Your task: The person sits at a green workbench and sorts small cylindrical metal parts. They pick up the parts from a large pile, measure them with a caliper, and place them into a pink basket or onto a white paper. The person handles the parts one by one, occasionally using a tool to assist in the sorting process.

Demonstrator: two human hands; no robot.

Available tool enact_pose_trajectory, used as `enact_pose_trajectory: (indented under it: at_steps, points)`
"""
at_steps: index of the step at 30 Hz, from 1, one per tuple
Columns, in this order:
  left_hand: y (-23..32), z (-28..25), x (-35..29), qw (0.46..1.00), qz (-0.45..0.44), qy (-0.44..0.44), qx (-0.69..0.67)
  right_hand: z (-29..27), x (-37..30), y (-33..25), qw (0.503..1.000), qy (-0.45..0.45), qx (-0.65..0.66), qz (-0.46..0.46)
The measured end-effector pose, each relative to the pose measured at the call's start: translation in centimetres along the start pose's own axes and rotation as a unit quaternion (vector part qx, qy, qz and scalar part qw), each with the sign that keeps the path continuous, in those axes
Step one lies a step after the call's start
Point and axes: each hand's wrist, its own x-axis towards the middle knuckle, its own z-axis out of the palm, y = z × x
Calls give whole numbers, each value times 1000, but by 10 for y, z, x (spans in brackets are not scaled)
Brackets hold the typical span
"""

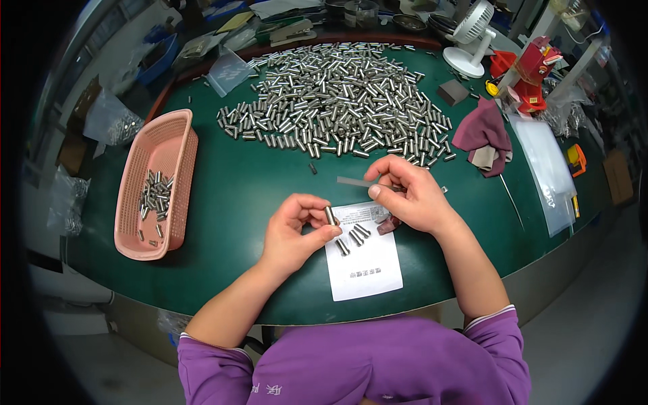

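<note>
Just below the frame's centre, I have the left hand (295, 226) with its fingers pinching a metal pin (330, 215) by the upper-left edge of a white sheet (368, 280); right of it, my right hand (417, 196) grips a flat grey strip (355, 181). More pins (344, 94) heap across the tabletop (229, 185), upper centre.

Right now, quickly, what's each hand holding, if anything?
Left hand: closed, holding a small metal cylinder.
Right hand: closed, holding a flat grey strip.
</note>
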Motion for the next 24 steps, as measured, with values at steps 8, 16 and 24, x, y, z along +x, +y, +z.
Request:
enact_pose_trajectory:
  at_steps: [8,16,24]
  points:
    - [1,5,-1,990,37,23,132,27,-4,-11,1000,-26,-5,8]
    - [22,10,1,930,144,-22,336,32,-6,-11,997,-28,-72,26]
    - [21,-13,8,903,118,-1,414,46,-23,-12,942,-37,-311,-119]
